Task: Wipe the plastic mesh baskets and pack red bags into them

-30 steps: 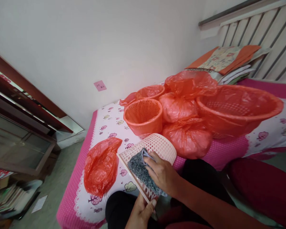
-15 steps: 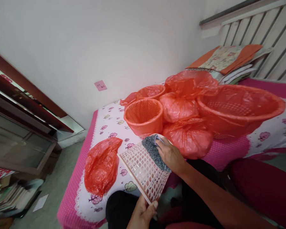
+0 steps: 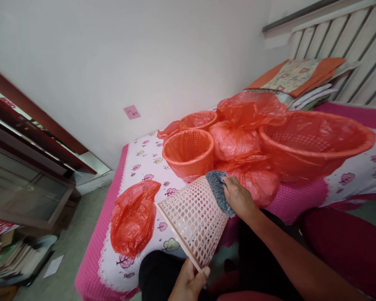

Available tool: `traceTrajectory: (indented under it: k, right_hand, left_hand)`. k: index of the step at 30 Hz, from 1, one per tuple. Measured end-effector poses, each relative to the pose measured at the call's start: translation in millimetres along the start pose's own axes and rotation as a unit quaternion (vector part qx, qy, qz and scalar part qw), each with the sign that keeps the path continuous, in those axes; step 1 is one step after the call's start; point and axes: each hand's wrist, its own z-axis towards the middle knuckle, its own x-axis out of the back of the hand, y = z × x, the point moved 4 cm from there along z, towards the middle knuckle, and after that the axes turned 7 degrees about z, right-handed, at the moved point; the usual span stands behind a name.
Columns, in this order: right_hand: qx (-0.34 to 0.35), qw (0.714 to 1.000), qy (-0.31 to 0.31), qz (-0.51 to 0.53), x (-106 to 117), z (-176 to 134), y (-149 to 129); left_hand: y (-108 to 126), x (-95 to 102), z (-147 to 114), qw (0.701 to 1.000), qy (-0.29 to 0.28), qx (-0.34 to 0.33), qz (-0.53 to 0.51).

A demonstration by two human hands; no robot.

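Note:
A pale pink perforated plastic basket [image 3: 191, 213] lies tilted on its side over my lap, its wide rim toward the lower left. My left hand [image 3: 189, 282] grips that rim at the bottom, thumb on the outside. In my right hand [image 3: 240, 196] is a grey fuzzy cloth [image 3: 219, 192], pressed against the basket's narrow end at the upper right. The fingers of my right hand are curled round the cloth and partly hidden. Close beyond the basket stands an orange-lined wastebasket [image 3: 189, 161], and to the left lies a crumpled orange plastic bag [image 3: 134, 219].
Tied orange bags [image 3: 238, 142] and a large orange-lined basket [image 3: 316, 142] stand on the bed [image 3: 144, 163] by the wall. Folded bedding [image 3: 294, 79] is stacked at the back right. A dark red stool [image 3: 344, 246] is at my right. Books [image 3: 19, 259] lie on the floor at left.
My right hand has slid the grey cloth to the right along the basket, from its side toward its narrow end. My left hand keeps its hold on the rim.

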Motion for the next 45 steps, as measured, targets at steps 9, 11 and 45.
traceTrajectory:
  k: [9, 11, 45]
  right_hand:
    - [-0.004, 1.000, -0.007, 0.022, -1, -5, 13]
    - [-0.004, 1.000, -0.001, 0.021, 0, -5, 15]
    - [0.103, 0.980, 0.034, 0.167, -2, -33, 33]
  left_hand:
    - [1, 4.0, -2, 0.999, 0.032, -0.002, -0.001]
    - [7, 6.5, -3, 0.999, 0.051, 0.006, 0.011]
    - [13, 13.2, 10, 0.992, 0.121, -0.003, -0.045]
